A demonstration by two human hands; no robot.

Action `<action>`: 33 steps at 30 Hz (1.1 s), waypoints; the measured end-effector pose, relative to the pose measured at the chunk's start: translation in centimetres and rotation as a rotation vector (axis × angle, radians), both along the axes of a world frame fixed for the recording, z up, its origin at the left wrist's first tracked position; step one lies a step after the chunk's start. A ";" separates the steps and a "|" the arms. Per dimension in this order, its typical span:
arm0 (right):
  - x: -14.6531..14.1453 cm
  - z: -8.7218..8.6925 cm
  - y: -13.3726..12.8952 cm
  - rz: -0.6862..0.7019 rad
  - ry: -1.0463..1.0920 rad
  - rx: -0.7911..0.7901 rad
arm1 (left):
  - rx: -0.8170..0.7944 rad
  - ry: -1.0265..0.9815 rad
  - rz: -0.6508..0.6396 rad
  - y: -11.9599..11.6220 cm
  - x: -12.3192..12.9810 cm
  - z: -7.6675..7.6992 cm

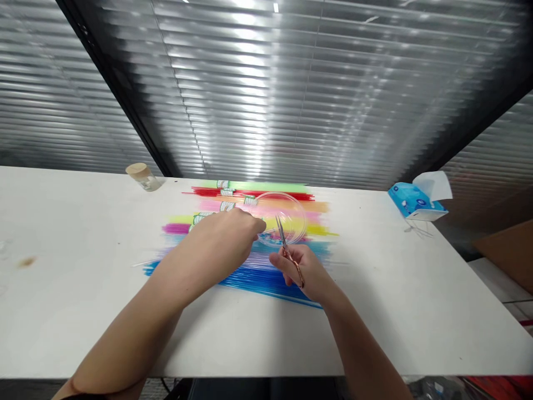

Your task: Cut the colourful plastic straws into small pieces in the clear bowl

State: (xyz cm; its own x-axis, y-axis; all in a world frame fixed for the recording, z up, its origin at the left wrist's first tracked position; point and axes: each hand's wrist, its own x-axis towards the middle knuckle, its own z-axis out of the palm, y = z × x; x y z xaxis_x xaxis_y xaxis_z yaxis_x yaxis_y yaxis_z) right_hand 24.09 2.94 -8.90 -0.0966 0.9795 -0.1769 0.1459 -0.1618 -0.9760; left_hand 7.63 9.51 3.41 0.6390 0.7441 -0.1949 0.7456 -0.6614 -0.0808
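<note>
My right hand [302, 268] is closed on the copper-coloured handles of a pair of scissors [281, 233], whose silver blades point up and away, slightly parted. Just left of it, my left hand [237, 230] is closed, palm down, its fingertips at the near left rim of a round clear plastic dish [297, 214]; whatever it pinches is hidden. Small blue and pink pieces [270, 238] lie in the dish. Under and around both hands are bundles of thin coloured sticks, among them blue sticks [266, 282], yellow sticks [320, 229] and red sticks [300, 196].
A jar with a wooden lid [142, 176] stands at the table's back left. An open blue and white box [416, 201] is at the back right. Window blinds [258, 100] rise behind the white table [75, 266]. A cardboard box [510, 253] is beyond the right edge.
</note>
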 end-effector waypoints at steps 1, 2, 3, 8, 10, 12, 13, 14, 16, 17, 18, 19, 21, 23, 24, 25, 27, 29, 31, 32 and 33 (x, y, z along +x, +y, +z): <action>0.0 0.0 0.0 0.002 -0.005 0.002 | -0.001 0.000 0.001 0.0 0.0 0.0; 0.0 0.0 0.0 0.004 -0.009 0.005 | 0.002 0.001 0.002 0.1 0.0 -0.1; 0.0 0.0 0.0 0.007 -0.011 0.009 | 0.007 0.002 0.003 0.1 0.0 -0.1; 0.0 0.0 0.0 0.020 -0.013 0.018 | 0.026 0.007 0.002 0.0 0.0 -0.1; 0.0 -0.1 0.0 0.018 -0.007 0.011 | 0.030 0.006 -0.008 0.0 0.0 -0.1; 0.1 -0.1 0.0 0.014 0.005 0.008 | 0.032 0.008 -0.009 0.0 0.0 0.0; 0.1 -0.1 0.0 0.015 0.009 0.008 | 0.030 0.008 -0.007 0.0 0.0 0.0; 0.0 -0.1 0.0 0.019 0.012 0.009 | 0.028 0.005 -0.004 0.0 0.0 0.0; 0.0 0.0 0.0 0.032 0.015 0.016 | 0.024 -0.006 -0.003 0.0 0.0 -0.1; 0.0 0.0 0.0 0.037 0.012 0.018 | 0.022 -0.012 -0.007 0.0 0.0 -0.1; -0.1 0.0 0.0 0.039 0.007 0.019 | 0.018 -0.015 -0.011 0.0 0.0 -0.1; -0.1 0.1 0.0 0.039 0.000 0.020 | 0.016 -0.015 -0.014 0.0 0.0 -0.1; -0.2 0.2 0.0 0.036 -0.012 0.025 | 0.012 -0.007 -0.016 0.0 0.0 -0.2; -0.2 0.2 0.0 0.035 -0.009 0.031 | 0.011 0.001 -0.021 0.0 0.1 -0.2; -0.2 0.3 0.0 0.036 0.001 0.031 | 0.012 0.002 -0.024 0.0 0.1 -0.2; -0.3 0.2 0.0 0.036 0.015 0.028 | 0.011 0.003 -0.028 0.0 0.1 -0.2; -0.3 0.2 0.0 0.034 0.057 0.015 | 0.012 0.000 -0.033 0.0 0.1 -0.1; -0.3 0.0 0.1 0.030 0.093 0.002 | 0.012 -0.006 -0.032 0.0 0.1 -0.1; -0.3 0.0 0.1 0.024 0.119 -0.005 | 0.013 -0.015 -0.029 -0.1 0.0 0.0; -0.3 -0.1 0.1 0.024 0.130 -0.006 | 0.014 -0.021 -0.028 -0.2 0.0 0.0; -0.3 -0.1 0.1 0.026 0.140 -0.006 | 0.015 -0.026 -0.023 -0.2 0.0 0.0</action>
State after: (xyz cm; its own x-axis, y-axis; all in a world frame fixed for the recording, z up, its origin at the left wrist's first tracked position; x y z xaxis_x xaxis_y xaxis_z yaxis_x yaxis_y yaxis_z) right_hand 23.76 3.06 -8.99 -0.1466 0.9751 -0.1662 0.0128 -0.1661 -0.9860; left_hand 7.65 9.33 3.45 0.6607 0.7319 -0.1670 0.7321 -0.6773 -0.0719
